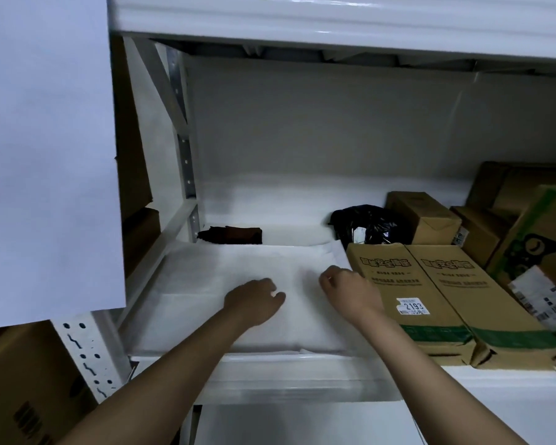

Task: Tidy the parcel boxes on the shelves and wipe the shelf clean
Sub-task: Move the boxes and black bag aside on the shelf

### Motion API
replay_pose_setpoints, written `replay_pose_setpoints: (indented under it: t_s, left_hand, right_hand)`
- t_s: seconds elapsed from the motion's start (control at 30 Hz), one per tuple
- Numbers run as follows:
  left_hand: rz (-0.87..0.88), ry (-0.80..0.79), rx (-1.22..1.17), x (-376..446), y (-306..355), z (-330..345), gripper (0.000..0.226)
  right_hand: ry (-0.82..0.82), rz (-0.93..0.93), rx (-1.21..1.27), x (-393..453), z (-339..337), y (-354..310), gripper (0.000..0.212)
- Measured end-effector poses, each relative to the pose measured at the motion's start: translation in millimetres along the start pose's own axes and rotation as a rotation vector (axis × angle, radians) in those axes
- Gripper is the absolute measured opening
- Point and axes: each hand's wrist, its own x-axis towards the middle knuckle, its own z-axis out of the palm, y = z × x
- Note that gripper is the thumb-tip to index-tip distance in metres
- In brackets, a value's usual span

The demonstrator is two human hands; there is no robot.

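We have both hands on the broad, flat white padded parcel (238,284) that lies on the left half of the white metal shelf (289,377). The left hand (254,298) rests on its top with fingers curled under; we cannot tell whether they pinch the wrapping or only press it. The right hand (345,285) sits at the parcel's right edge, fingers bent as if pinching the wrapping, though the grasp itself is hidden.

Hazards from this position, as we judge them:

1. The parcel's front edge lies at the shelf lip. Pulling it forward may tip it off the shelf.
2. The long brown cardboard box with the "2193" sticker (408,300) lies just beside the right hand. Sliding the parcel rightward may shove this box and its twin brown cardboard box (482,303), whose front ends already reach the lip.
3. The parcel looks soft. A lift from two pinch points may let it sag or the wrapping tear.
4. The small dark brown packet (230,235) and the black plastic bag (366,224) sit behind. Pushing the parcel back may jam them against the rear wall.
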Motion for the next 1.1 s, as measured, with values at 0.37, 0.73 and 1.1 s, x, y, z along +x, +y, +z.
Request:
replay_pose_setpoints:
  t_s: [0.37,0.73,1.1]
  left_hand:
    - [0.074,-0.092,-0.157,33,119,11,0.058]
    - [-0.057,-0.104,-0.311,62,198,63,0.096]
    - [-0.150,-0.054,-0.460,43,230,72,0.083]
  right_hand:
    - [-0.008,0.110,-0.039,28,-21,96,0.039]
    - [-0.126,0.084,-0.053,32,-36,188,0.059]
    - [-0.208,0.125,0.277,41,-37,204,0.059]
